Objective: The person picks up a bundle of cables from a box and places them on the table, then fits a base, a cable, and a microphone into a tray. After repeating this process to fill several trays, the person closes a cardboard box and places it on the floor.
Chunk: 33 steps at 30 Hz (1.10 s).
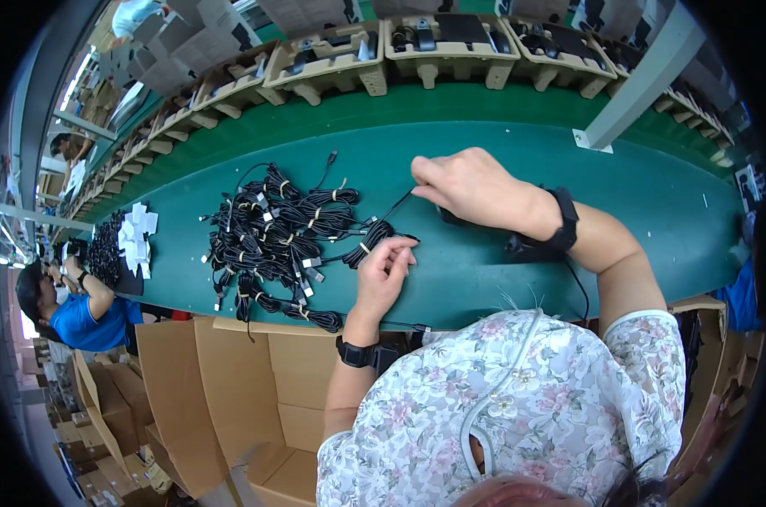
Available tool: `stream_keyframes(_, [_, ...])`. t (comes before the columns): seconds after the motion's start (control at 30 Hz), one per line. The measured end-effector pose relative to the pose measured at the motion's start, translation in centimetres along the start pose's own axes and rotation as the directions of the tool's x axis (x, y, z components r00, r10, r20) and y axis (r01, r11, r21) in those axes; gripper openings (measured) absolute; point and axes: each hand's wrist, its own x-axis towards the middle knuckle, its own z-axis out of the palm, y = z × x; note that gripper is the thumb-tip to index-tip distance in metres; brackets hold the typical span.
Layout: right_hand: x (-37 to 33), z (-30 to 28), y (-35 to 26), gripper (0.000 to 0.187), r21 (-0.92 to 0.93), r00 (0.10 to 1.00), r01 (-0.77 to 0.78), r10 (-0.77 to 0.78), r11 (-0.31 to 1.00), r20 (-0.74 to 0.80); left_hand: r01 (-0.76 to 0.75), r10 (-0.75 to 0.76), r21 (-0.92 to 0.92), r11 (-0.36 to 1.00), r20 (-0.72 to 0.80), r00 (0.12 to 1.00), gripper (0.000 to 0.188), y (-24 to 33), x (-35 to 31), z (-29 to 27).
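My right hand [460,188] is pinching a thin black cable strand [397,204] and holding it above the green desk [459,283], the strand running toward a coiled black cable bundle with a pale tie [368,245]. My left hand [384,277] is curling against that bundle, though I can't tell if it's gripping. The bundle is lying at the right side of a heap of tied black cables with small plugs [269,224].

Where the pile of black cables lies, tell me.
In the head view, the pile of black cables lies on the green table, left of the person's left hand and beyond the open cardboard box.
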Motion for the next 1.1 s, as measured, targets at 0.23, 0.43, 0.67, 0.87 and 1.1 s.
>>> stream_keyframes(0.23, [-1.3,1.4,-2.5,0.017,0.245,0.891,0.207,-0.079,0.947,-0.446,-0.132,0.114,0.208,0.969,0.098,0.989,0.024,1.6,-0.2,0.1])
stream_keyframes(0.43, [-1.6,3.9,-3.3,0.023,0.842,0.975,0.009,0.184,0.540,-0.128,-0.019,-0.079,-0.554,0.833,-0.152,0.985,0.026,2.2,-1.1,-0.7])
stream_keyframes(0.67, [1.5,2.4,-1.9,0.025,0.712,0.997,-0.066,0.079,0.699,0.014,0.044,-0.080,-0.322,0.946,-0.099,0.992,0.023,0.6,-1.9,-0.5])
stream_keyframes(0.87, [6.5,0.8,1.2,0.022,0.601,0.997,-0.022,0.066,0.799,-0.050,0.059,-0.076,-0.237,0.970,-0.063,0.995,0.016,1.6,-1.4,-0.7])
stream_keyframes(1.1, [18.4,-2.1,13.9,0.022,0.710,0.707,0.029,0.488,0.704,-0.513,0.081,-0.086,-0.157,0.984,-0.026,0.996,0.015,2.9,-1.0,-0.7])
